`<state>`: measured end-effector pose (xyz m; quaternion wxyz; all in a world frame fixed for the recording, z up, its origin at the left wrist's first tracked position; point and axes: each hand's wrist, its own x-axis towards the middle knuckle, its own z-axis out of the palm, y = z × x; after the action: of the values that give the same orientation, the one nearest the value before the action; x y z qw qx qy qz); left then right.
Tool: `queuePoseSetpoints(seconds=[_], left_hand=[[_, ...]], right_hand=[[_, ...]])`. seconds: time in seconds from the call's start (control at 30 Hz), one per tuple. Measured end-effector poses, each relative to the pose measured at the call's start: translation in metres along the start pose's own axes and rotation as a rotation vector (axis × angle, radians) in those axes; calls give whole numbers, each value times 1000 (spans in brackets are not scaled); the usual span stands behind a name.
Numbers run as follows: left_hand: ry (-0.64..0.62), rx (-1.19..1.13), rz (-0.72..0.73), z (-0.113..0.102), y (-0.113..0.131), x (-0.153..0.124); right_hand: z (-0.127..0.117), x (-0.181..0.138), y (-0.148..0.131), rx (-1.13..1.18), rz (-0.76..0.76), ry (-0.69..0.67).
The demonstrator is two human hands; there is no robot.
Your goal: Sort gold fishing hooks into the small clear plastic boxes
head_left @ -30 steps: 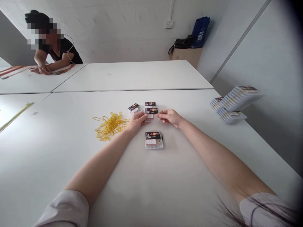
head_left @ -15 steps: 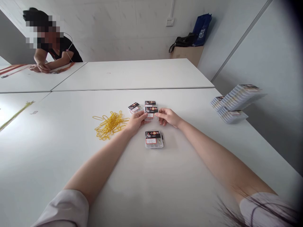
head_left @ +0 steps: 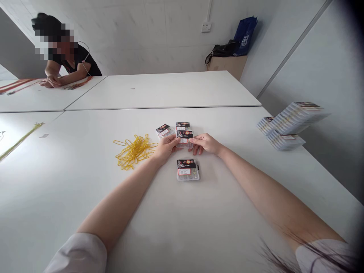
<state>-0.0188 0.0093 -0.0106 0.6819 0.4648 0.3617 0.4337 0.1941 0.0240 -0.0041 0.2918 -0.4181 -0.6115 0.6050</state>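
Note:
Between my two hands is a small clear plastic case (head_left: pixel 184 139) with a black printed label and a red-edged white sticker. My left hand (head_left: pixel 167 147) pinches its left edge, thumb on the front. At the right edge, my right hand (head_left: pixel 206 145) grips it the same way. Nearer to me a similar case (head_left: pixel 187 170) lies flat on the table; small metal pieces show through its lid. Just beyond the held case are another case (head_left: pixel 182 125), partly covered, and a tilted one (head_left: pixel 165 131) by my left fingers. Loose yellow rubber bands (head_left: pixel 133 152) lie in a heap left of my left hand.
Leaning stacks of similar cases (head_left: pixel 295 119) stand at the right table edge. A yellow-green strand bundle (head_left: pixel 22 140) lies far left. Across the white table (head_left: pixel 159 89) a person (head_left: pixel 68 60) leans on their forearms. Bags (head_left: pixel 244 36) sit on a carton behind.
The view has shifted slightly, moving everything a little to the right in the picture. Both hands keep hold of the same case, which sits marginally closer to me.

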Motion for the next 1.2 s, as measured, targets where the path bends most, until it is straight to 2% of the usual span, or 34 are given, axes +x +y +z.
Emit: queuePoseSetpoints(seconds=[0.3,0.47,0.73,0.93,1.2], left_hand=[[-20,-41,-13,-2,0,0],[17,-112,-3,-2,0,0],[-18,-93,-13,0,3,-2],[-15,-87,-7,1,5,-3],[-17,-87,14,2,4,-5]], right_hand=[[3,-2,2,-25,-36,53],[10,-5,5,-77,-153,121],[14,-3,13,-230,-346,183],[14,-2,17,-299,-366,208],[19,-10,7,-446,-372,272]])
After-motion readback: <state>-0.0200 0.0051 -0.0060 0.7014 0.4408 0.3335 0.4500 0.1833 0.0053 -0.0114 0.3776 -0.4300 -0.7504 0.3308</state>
